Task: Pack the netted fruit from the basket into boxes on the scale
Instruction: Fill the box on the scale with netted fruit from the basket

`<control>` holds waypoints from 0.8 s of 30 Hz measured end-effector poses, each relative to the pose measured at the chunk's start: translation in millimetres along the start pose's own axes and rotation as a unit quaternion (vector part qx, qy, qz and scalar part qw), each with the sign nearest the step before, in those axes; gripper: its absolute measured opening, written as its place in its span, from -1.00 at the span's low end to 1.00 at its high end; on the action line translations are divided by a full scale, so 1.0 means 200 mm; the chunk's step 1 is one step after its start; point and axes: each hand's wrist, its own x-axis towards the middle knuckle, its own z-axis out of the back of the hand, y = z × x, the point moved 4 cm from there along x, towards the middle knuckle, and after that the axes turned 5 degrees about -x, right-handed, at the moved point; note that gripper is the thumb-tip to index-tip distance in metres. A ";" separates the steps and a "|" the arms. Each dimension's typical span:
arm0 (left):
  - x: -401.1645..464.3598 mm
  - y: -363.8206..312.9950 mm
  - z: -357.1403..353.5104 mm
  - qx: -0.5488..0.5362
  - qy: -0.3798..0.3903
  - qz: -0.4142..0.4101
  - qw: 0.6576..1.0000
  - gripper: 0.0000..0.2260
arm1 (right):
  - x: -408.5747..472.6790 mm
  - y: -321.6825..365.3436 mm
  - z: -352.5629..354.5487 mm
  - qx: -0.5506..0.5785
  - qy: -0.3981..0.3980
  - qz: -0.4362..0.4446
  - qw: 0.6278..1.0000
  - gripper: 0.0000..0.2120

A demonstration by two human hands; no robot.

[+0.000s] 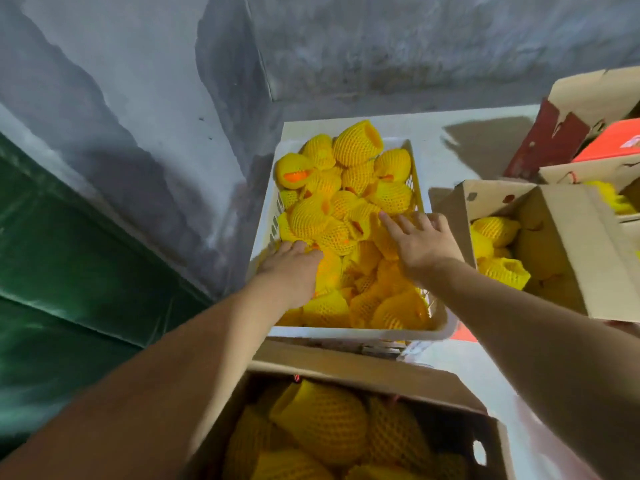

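Grey, stained concrete wall (138,81) fills the upper half of the frame, with a green panel (52,237) at the left edge and a pale floor (460,150) running to the right.

At frame centre you see a white plastic basket (360,332), heaped with netted fruit (356,143) in yellow foam mesh; orange skin shows through one sleeve at the upper left of the heap.

Your left hand (294,268) lies palm down on the fruit at the lower left of the basket, next to its left wall. Its fingers dip in among the mesh sleeves and their tips are hidden, so you cannot tell whether they grip anything.

Your right hand (422,240) lies palm down over the right side of the heap, close to the basket's right wall. Its fingers (391,221) are straight and slightly spread, the tips touching the netting; nothing is pinched.

At the bottom of the frame, an open cardboard box (353,370) sits just below the basket and holds several netted fruit. A strip of metal shows between this box and the basket; you cannot tell what it is.

At the right of the frame, a second open cardboard box (561,237) stands beside the basket, with a few netted fruit in its left part. Further boxes, one with a red lid (609,143), occupy the upper right corner.
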 end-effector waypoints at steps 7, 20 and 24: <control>0.14 0.08 -0.14 0.051 0.059 0.095 0.992 -0.10 | 0.02 -0.01 -0.02 -0.021 -0.066 -0.020 0.997 -0.44; 0.12 0.08 -0.11 0.170 -0.074 0.081 0.979 -0.48 | 0.03 -0.03 -0.05 0.042 -0.072 0.000 0.997 -0.28; 0.12 0.08 -0.12 0.200 -0.072 0.087 0.973 -0.49 | 0.04 -0.04 -0.05 0.063 -0.085 -0.009 0.994 -0.29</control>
